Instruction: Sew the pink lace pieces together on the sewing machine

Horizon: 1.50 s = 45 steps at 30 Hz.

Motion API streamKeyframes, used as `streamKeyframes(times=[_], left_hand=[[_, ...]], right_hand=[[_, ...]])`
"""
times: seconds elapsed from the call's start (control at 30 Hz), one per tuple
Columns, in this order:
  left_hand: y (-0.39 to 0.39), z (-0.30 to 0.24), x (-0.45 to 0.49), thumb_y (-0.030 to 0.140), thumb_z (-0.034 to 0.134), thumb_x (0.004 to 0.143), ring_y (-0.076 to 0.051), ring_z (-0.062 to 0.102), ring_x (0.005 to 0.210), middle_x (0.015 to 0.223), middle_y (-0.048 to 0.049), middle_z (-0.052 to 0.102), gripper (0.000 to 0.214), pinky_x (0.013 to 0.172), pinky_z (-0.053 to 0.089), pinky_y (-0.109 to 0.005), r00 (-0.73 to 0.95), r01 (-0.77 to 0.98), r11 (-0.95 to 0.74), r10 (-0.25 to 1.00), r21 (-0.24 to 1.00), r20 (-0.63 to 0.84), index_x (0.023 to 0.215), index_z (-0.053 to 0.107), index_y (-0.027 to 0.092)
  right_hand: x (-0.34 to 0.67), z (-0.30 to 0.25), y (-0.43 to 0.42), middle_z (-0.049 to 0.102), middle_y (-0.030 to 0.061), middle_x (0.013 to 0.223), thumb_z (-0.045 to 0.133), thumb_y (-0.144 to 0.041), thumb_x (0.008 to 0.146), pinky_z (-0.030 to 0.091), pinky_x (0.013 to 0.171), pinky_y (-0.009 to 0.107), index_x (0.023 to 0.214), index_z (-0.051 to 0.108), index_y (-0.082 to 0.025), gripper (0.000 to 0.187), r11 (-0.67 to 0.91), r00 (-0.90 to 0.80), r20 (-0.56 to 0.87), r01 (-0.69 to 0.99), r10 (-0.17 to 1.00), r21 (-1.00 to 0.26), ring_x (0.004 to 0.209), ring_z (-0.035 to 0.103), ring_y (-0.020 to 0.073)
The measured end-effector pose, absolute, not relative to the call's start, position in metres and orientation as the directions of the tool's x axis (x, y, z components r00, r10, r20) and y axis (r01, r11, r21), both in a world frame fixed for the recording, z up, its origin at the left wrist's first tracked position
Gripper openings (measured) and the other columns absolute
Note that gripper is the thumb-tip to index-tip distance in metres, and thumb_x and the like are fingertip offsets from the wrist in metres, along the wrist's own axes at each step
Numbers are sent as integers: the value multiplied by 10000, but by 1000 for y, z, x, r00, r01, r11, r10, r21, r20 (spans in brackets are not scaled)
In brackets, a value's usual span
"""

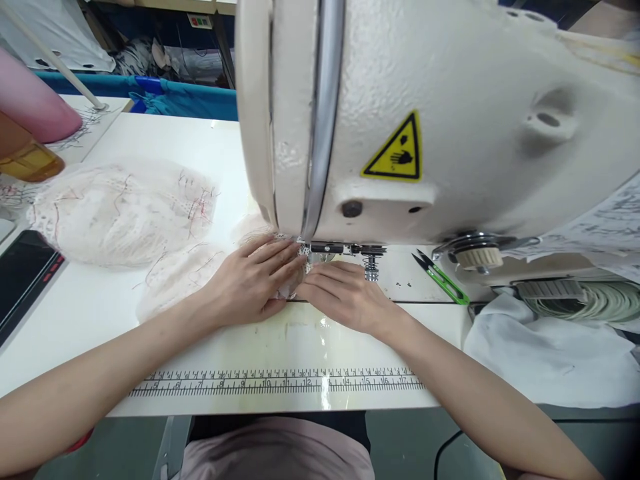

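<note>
"Okay, quick pass: where is your sheer, pinkish-white lace fabric (185,270) lying?"

"It's spreading beside and beneath your left hand (250,283), and a bit is showing between your hands, under the head of the big cream-coloured metal sewing machine (425,153)."

"Your hands, what are they doing?"

"Your left hand is resting palm-down on the lace, fingers reaching toward the needle area, probably for flattening and guiding it. Your right hand (347,293) is curving in just below the machine head, fingertips pointing at the left, likely for steadying the near edge. Pinching or only pressing? I'm not able to tell for either; your fingers are hiding it."

"Why is the other stuff sitting off to the sides?"

"A loose pale lace heap with red threads (120,217) is lying farther left, presumably leaving the sewing spot free. Your black-bladed thread snips with green handles (443,280) are lying right of the needle, seemingly for easy reach. Your black printed ruler scale (280,383) is running along the white tabletop's (210,397) front edge, likely serving for measuring."
</note>
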<state>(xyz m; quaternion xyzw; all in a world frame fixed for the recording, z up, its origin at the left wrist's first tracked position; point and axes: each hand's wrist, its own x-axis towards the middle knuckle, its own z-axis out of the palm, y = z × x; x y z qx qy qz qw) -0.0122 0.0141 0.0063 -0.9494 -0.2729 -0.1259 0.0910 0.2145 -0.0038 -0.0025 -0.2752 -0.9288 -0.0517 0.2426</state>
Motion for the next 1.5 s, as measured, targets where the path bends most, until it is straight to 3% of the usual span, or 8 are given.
streamKeyframes(times=[0.37,0.63,0.83,1.07,1.23,1.5], left_hand=[[13,8,-10,338,504,889,-315,570,1227,1302,-141,631,499,1037,455,-470,811,557,-821,507,-122,291,1326,580,111],[13,7,-8,370,489,927,-311,539,1264,1275,-141,645,489,1087,412,-475,794,570,-819,527,-70,303,1351,560,137],[13,7,-9,360,486,932,-329,511,1303,1320,-149,615,505,1111,394,-519,801,562,-824,522,-70,293,1381,520,131],[9,8,-7,145,458,970,-206,638,1164,1254,-97,668,249,1078,485,-359,844,447,-877,348,-178,408,1128,648,110],[11,8,-8,142,452,976,-203,671,1107,1185,-108,700,224,1040,529,-343,816,493,-858,398,-145,420,1007,670,98],[16,8,-10,135,431,970,-209,669,1113,1208,-117,687,236,1043,529,-369,795,538,-840,477,-72,374,1005,663,113]], right_hand=[[222,4,4,656,-9,827,437,-34,924,448,728,252,880,584,-210,234,843,-757,426,537,495,-25,828,576,107],[224,14,5,666,-41,778,491,-21,900,376,636,260,888,604,-202,214,794,-720,492,601,488,91,763,584,91],[226,12,6,693,-46,807,563,-137,916,363,620,284,891,628,-233,119,728,-680,506,672,531,139,668,559,101],[226,4,6,710,-15,915,520,-158,951,487,748,278,1009,643,-263,171,807,-710,449,588,543,-46,843,635,125],[220,-4,4,723,-5,976,486,-164,974,522,824,307,1033,657,-260,205,819,-729,437,573,527,-32,939,633,134],[216,-5,-1,723,-6,1110,538,-107,926,495,923,303,1060,658,-206,205,807,-709,464,590,531,-23,1017,635,125]])
